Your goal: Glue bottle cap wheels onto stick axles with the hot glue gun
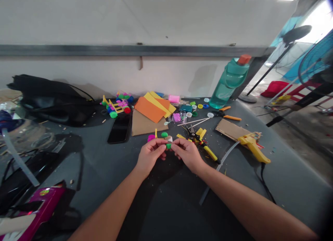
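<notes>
My left hand (151, 153) and my right hand (188, 154) meet above the middle of the dark table. Between their fingertips is a small bright green piece (169, 146), pinched from both sides; its exact kind is too small to make out. Just beyond the fingers lie a green round cap (164, 134), a magenta round piece (151, 138) and a small white piece (169, 139), partly hidden by the hands. Right of my right hand rest pliers with yellow handles (211, 153) among yellow scraps (201, 133).
A yellow glue gun (253, 147) with a cord lies at right, near a teal bottle (229, 83). Further back are orange paper (149, 109), cardboard (145, 127), a phone (119, 129), a colourful toy-like build (117, 105) and a black bag (52, 98).
</notes>
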Demonstrator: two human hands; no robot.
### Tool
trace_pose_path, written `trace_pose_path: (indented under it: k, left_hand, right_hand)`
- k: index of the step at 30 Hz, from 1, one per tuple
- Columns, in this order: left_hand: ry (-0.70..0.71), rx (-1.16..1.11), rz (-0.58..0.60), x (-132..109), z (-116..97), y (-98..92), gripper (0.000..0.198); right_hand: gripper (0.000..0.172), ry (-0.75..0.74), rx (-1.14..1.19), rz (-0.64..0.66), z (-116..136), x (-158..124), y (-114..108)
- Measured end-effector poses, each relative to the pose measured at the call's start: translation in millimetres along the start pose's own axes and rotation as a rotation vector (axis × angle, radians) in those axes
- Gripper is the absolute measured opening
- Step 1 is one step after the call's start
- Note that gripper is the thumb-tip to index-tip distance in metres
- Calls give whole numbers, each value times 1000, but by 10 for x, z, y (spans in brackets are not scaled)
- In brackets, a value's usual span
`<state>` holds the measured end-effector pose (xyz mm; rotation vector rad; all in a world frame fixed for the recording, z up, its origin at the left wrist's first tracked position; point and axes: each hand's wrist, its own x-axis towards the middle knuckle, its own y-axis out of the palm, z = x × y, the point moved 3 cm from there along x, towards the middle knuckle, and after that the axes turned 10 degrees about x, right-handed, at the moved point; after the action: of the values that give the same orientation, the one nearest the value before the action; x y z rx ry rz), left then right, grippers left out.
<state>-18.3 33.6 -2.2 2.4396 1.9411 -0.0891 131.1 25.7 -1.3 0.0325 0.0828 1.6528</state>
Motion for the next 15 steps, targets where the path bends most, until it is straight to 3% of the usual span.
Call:
trace_pose_path:
  k: [10,15]
  left_hand:
    - [-57,50,19,10,48,7,22]
    - [-67,58,36,3,40,9,22]
  right_hand:
    - [19,-57,117,32,22,-15,18]
    - [14,-40,29,9,17,-17,3]
